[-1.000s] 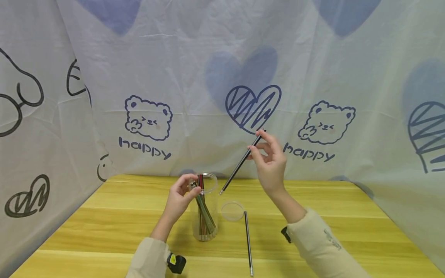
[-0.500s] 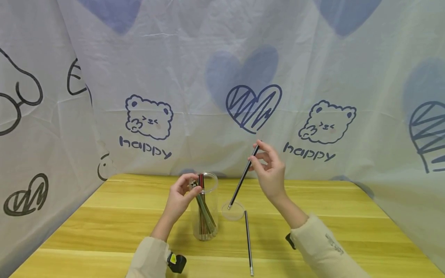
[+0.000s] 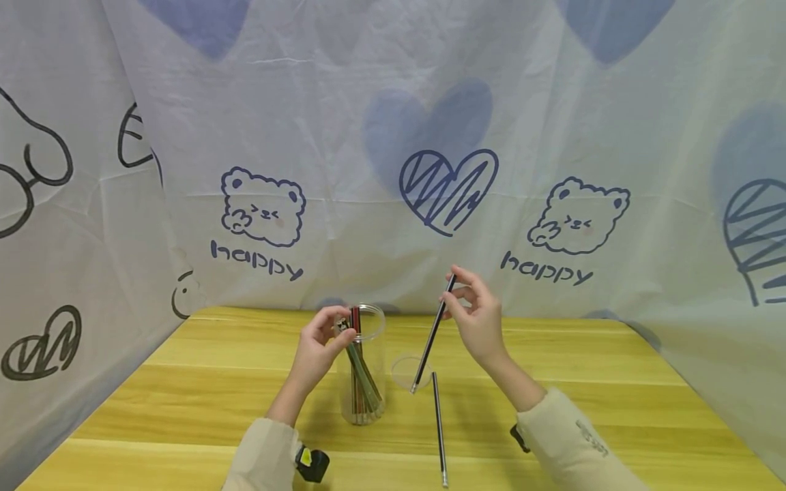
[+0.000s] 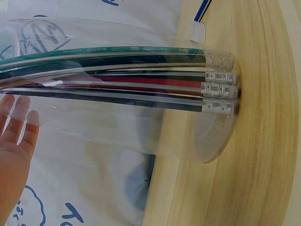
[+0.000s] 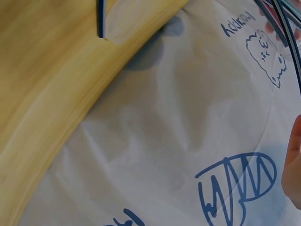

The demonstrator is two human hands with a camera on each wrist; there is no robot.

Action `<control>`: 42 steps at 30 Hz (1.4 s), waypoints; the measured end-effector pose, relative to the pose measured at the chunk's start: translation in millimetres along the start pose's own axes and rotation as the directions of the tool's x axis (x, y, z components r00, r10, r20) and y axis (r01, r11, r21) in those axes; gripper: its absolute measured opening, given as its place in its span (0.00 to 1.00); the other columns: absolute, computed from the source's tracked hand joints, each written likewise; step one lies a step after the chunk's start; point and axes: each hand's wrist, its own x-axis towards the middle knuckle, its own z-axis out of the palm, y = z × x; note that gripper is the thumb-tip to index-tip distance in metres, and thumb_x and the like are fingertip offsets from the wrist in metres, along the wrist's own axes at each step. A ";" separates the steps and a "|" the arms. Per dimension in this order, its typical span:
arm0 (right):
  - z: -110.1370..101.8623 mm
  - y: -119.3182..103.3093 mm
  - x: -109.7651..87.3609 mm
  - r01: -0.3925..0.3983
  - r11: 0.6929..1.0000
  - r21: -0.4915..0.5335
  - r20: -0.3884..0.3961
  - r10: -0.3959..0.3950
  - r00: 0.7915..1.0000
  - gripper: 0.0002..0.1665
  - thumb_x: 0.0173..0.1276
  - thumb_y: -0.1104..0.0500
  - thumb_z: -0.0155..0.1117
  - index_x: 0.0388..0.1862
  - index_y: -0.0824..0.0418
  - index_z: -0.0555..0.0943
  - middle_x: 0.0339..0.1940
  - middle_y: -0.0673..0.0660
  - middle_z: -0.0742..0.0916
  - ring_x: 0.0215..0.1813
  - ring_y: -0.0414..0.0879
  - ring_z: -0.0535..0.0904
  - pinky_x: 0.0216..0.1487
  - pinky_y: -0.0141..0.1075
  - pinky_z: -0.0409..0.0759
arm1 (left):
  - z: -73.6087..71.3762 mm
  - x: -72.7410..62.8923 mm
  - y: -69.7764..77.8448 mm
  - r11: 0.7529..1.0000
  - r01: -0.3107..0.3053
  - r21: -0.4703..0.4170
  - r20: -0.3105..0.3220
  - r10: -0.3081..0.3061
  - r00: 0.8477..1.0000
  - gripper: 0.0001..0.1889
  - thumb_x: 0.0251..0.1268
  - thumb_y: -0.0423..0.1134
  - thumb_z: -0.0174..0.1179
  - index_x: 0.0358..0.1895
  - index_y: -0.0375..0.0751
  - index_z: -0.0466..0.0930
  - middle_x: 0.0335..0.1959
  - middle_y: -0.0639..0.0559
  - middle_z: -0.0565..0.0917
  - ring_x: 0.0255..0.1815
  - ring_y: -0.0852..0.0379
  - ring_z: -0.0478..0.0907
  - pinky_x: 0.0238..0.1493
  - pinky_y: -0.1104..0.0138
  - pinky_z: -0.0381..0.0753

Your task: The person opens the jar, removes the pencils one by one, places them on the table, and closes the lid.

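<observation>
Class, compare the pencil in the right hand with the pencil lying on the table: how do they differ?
The held pencil is pinched by the right hand; the lying pencil is touched by no hand. The held pencil slants, silvery end down; the lying pencil rests flat on the table, silvery end toward the viewer. Both are slim and dark with a silvery end.

Pale fabric backdrop (image 3: pixel 331 123) behind yellow wood-grain table (image 3: pixel 184 382); on fabric, solid pale-blue hearts (image 3: pixel 430 126), blue-outlined scribbled heart (image 3: pixel 449 194), two navy line-drawn bear faces (image 3: pixel 264 208), each above handwritten word "happy" (image 3: pixel 256 261)
</observation>
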 end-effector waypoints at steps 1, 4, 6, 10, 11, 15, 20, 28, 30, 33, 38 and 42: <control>-0.3 0.2 -1.0 -0.009 1.000 -0.001 0.001 0.009 1.000 0.24 0.56 0.79 0.54 0.54 0.75 0.68 0.45 0.67 0.77 0.31 0.44 0.77 0.24 0.33 0.79 | -0.2 0.0 -0.2 1.000 -0.001 0.000 0.000 0.001 1.000 0.13 0.55 0.23 0.55 0.45 0.27 0.71 0.47 0.33 0.73 0.33 0.62 0.74 0.31 0.73 0.74; -0.6 -1.5 -3.2 -0.036 0.999 -0.005 0.009 0.036 0.999 0.24 0.57 0.79 0.54 0.54 0.76 0.68 0.45 0.67 0.77 0.30 0.43 0.76 0.24 0.32 0.79 | -0.4 0.0 -0.2 1.000 -0.002 0.002 -0.002 0.002 1.000 0.13 0.55 0.23 0.55 0.45 0.28 0.71 0.47 0.34 0.74 0.32 0.62 0.74 0.31 0.73 0.74; -0.2 -5.3 -4.6 -0.049 0.999 -0.003 0.012 0.050 0.999 0.23 0.57 0.80 0.53 0.54 0.77 0.68 0.44 0.69 0.76 0.30 0.42 0.76 0.24 0.30 0.78 | -0.5 -0.1 -0.1 1.000 0.001 0.005 -0.003 -0.001 1.000 0.13 0.55 0.23 0.55 0.45 0.28 0.71 0.47 0.34 0.74 0.32 0.62 0.74 0.30 0.73 0.74; 0.8 -12.7 -8.0 -0.089 0.996 -0.008 0.012 0.090 0.996 0.24 0.56 0.81 0.52 0.53 0.79 0.66 0.43 0.71 0.76 0.29 0.43 0.76 0.24 0.28 0.78 | -0.5 -0.2 0.9 1.000 0.003 0.008 -0.007 -0.003 1.000 0.13 0.55 0.23 0.55 0.45 0.28 0.71 0.47 0.35 0.74 0.33 0.63 0.74 0.31 0.73 0.74; 1.0 -13.9 -9.0 -0.100 0.995 -0.011 0.012 0.100 0.995 0.24 0.56 0.82 0.52 0.53 0.80 0.66 0.43 0.72 0.76 0.29 0.43 0.76 0.24 0.29 0.78 | -0.5 -0.3 1.1 1.000 0.003 0.008 -0.008 -0.003 1.000 0.13 0.55 0.23 0.55 0.45 0.28 0.71 0.47 0.35 0.74 0.33 0.63 0.74 0.31 0.73 0.74; 0.4 -11.4 -13.4 -0.148 0.988 -0.036 0.010 0.148 0.989 0.24 0.56 0.81 0.52 0.54 0.80 0.66 0.44 0.71 0.76 0.29 0.44 0.76 0.24 0.33 0.79 | -0.6 -0.8 1.4 1.000 0.006 0.008 -0.008 -0.006 1.000 0.13 0.55 0.22 0.55 0.45 0.28 0.71 0.46 0.35 0.74 0.32 0.63 0.74 0.31 0.72 0.74; -0.8 -4.4 -18.0 -0.178 0.983 -0.050 0.018 0.180 0.984 0.24 0.56 0.80 0.53 0.54 0.79 0.66 0.44 0.71 0.76 0.30 0.45 0.76 0.23 0.29 0.78 | -0.9 -1.2 0.6 1.000 0.011 0.007 -0.010 -0.011 1.000 0.13 0.55 0.23 0.55 0.45 0.29 0.71 0.46 0.37 0.75 0.32 0.62 0.74 0.30 0.72 0.75; -4.1 6.2 -21.8 -0.210 0.974 -0.087 0.026 0.213 0.977 0.25 0.55 0.80 0.53 0.55 0.78 0.66 0.42 0.71 0.76 0.29 0.50 0.75 0.22 0.31 0.78 | -0.3 -0.8 1.0 1.000 -0.010 0.006 -0.004 0.010 1.000 0.13 0.56 0.26 0.56 0.46 0.28 0.71 0.45 0.37 0.75 0.31 0.62 0.73 0.30 0.72 0.74; -5.6 12.9 -22.9 -0.222 0.971 -0.083 0.030 0.225 0.974 0.26 0.55 0.81 0.53 0.55 0.78 0.66 0.42 0.70 0.76 0.29 0.54 0.76 0.21 0.32 0.78 | -0.2 -0.7 1.0 1.000 -0.010 0.005 -0.003 0.010 1.000 0.13 0.56 0.26 0.56 0.46 0.28 0.71 0.45 0.35 0.75 0.31 0.62 0.74 0.30 0.72 0.74; -8.0 25.1 -24.7 -0.247 0.965 -0.089 0.043 0.252 0.967 0.27 0.55 0.80 0.54 0.56 0.76 0.65 0.42 0.69 0.76 0.30 0.52 0.76 0.21 0.35 0.79 | -0.1 -0.6 1.1 1.000 -0.004 0.001 0.000 0.004 1.000 0.13 0.56 0.26 0.56 0.46 0.28 0.71 0.46 0.35 0.74 0.32 0.62 0.74 0.30 0.72 0.74; -10.2 37.1 -27.5 -0.322 0.939 -0.121 0.085 0.333 0.939 0.28 0.56 0.77 0.54 0.58 0.73 0.65 0.43 0.68 0.76 0.29 0.43 0.76 0.23 0.42 0.79 | 0.2 -0.9 1.2 1.000 0.002 -0.002 0.001 -0.002 1.000 0.14 0.55 0.25 0.56 0.46 0.28 0.70 0.46 0.35 0.74 0.32 0.62 0.74 0.30 0.72 0.74; -10.7 39.3 -29.1 -0.384 0.913 -0.141 0.109 0.399 0.910 0.29 0.56 0.77 0.54 0.59 0.73 0.65 0.43 0.68 0.75 0.29 0.45 0.76 0.23 0.44 0.79 | 0.8 -1.1 1.5 1.000 -0.004 -0.003 -0.001 0.004 1.000 0.14 0.55 0.24 0.56 0.46 0.28 0.70 0.46 0.34 0.73 0.32 0.62 0.74 0.30 0.73 0.74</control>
